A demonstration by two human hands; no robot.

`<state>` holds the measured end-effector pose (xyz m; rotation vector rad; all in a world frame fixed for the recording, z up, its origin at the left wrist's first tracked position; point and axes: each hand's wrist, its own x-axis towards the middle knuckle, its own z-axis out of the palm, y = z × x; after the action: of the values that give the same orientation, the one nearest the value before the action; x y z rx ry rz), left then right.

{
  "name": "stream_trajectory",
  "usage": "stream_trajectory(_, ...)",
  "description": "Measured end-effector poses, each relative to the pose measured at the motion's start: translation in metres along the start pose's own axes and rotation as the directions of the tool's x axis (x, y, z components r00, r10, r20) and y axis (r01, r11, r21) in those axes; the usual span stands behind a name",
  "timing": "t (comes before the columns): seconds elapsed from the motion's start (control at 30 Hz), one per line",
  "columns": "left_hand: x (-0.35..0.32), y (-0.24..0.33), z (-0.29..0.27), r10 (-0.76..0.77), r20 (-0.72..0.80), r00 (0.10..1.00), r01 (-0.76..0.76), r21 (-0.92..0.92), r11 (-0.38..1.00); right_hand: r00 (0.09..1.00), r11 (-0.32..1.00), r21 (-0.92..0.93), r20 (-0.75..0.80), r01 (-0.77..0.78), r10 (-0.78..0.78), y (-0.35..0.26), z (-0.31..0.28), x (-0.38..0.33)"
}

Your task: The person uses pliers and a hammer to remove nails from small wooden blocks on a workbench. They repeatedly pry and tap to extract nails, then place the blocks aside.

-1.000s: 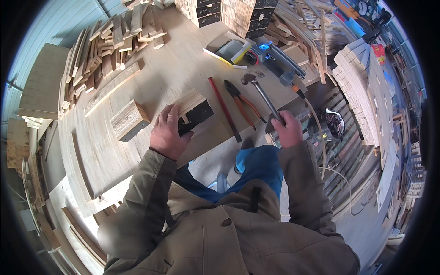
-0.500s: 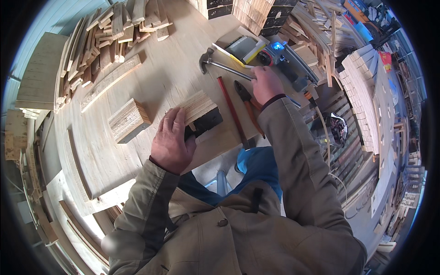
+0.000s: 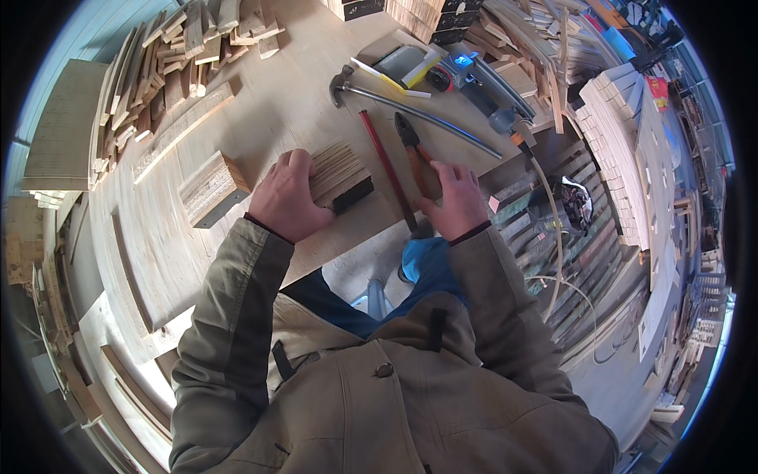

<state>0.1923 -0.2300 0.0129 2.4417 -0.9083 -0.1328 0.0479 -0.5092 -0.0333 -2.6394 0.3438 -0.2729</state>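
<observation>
This is a woodworking workshop. A plywood workbench [image 3: 237, 103] carries a hammer [image 3: 410, 110], pliers [image 3: 417, 154] and a red pencil [image 3: 385, 170]. Small wood offcuts [image 3: 170, 59] are piled at the far left, and stacked wooden slats [image 3: 624, 134] fill the right side.

Left hand [image 3: 286, 197] flat, right hand [image 3: 453, 205] curled.

Screen: small, square, glowing blue [image 3: 462, 60], on a grey device just right of the hammer [image 3: 395, 103] head, beyond my hands.
Red pack: [image 3: 654, 92], on the pale stacked boards, far right of the hammer.
</observation>
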Motion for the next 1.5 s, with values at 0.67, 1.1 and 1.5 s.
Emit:
stream_trajectory(0.67,-0.073,0.015,0.015,-0.083,-0.093,0.992,0.082,-0.007,0.997,0.981,0.950,-0.308,0.158,-0.056,0.109,-0.013,-0.007,0.020)
stream_trajectory(1.1,-0.078,0.014,0.017,-0.040,-0.137,0.990,0.044,0.021,0.999,0.885,0.741,0.492,0.335,-0.457,0.324,0.012,-0.041,-0.044)
stream_trajectory(1.5,-0.080,0.018,0.019,-0.054,-0.121,0.991,0.064,0.081,0.995,0.746,0.105,0.754,0.600,-0.648,0.290,0.021,-0.002,-0.073)
